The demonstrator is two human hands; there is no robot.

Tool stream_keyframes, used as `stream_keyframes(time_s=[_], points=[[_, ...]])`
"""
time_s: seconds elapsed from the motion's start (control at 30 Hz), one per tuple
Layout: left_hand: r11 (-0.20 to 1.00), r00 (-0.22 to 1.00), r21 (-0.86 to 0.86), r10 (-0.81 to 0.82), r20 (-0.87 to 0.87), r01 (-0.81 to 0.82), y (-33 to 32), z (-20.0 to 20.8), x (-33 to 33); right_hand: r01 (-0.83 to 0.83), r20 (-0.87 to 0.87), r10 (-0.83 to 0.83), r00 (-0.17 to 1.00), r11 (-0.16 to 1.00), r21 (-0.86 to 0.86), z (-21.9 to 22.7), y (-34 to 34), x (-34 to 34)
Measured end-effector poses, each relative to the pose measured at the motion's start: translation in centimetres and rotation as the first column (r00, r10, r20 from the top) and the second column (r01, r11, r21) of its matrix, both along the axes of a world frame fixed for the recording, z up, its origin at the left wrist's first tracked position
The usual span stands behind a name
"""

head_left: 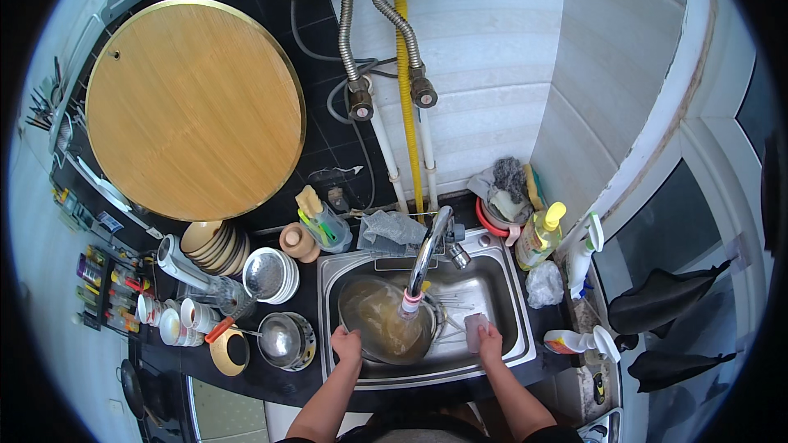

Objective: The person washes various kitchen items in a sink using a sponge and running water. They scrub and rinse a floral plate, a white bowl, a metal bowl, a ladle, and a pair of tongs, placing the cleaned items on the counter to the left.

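A round metal pan [349,299] sits tilted in the left side of the stainless steel sink [513,287], with cloudy brownish water in it. My left hand [347,344] is closed on the pan's near left rim. Over the pan reaches a chrome faucet [432,250], its pale nozzle pointing down into the water. Above the right side of the basin, my right hand [490,342] pinches a flat, pale pinkish-grey dishcloth [474,333]. Beneath it, several thin utensils [455,303] lie on the basin floor, partly hidden by the pan.
Stacked bowls [271,275], a lidded pot [283,340] and cups [176,328] crowd the left counter. A yellow detergent bottle [539,238], a crumpled plastic bag [544,285] and spray bottles [581,340] stand or lie right of the sink. A large round wooden board [195,107] leans behind.
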State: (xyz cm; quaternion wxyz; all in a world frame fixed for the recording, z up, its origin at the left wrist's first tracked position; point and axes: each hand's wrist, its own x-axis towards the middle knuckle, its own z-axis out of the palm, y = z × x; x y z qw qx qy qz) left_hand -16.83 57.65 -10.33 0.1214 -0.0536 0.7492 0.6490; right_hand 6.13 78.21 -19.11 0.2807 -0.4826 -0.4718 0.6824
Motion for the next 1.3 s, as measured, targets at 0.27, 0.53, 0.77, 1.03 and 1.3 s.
stream_keyframes(time_s=[0.27,0.53,0.77,1.03,1.3], points=[[0.923,0.894,-0.345,-0.291,-0.341,0.169,1.4,4.1,2.5,-0.006,0.006,0.006,1.000,1.000,-0.008,-1.5,-0.2,0.5],[0.768,0.680,-0.620,-0.542,-0.493,0.162,2.0,8.3,4.2,-0.031,-0.048,0.026,0.999,0.995,-0.095,-1.6,-1.5,-0.9],[0.742,0.550,-0.657,-0.607,-0.574,0.134,0.6,8.6,4.3,-0.112,-0.076,0.112,0.991,0.994,0.012,-1.3,-2.8,-2.3],[0.963,0.910,-0.248,-0.195,-0.365,0.107,-2.2,5.2,0.8,-0.453,0.149,0.465,0.873,0.656,0.603,8.6,-6.4,-6.4],[0.993,0.995,0.116,-0.035,0.096,0.023,-5.7,6.0,0.2,-0.971,0.956,0.232,0.179,-0.115,0.210,5.8,-10.5,-11.2]])
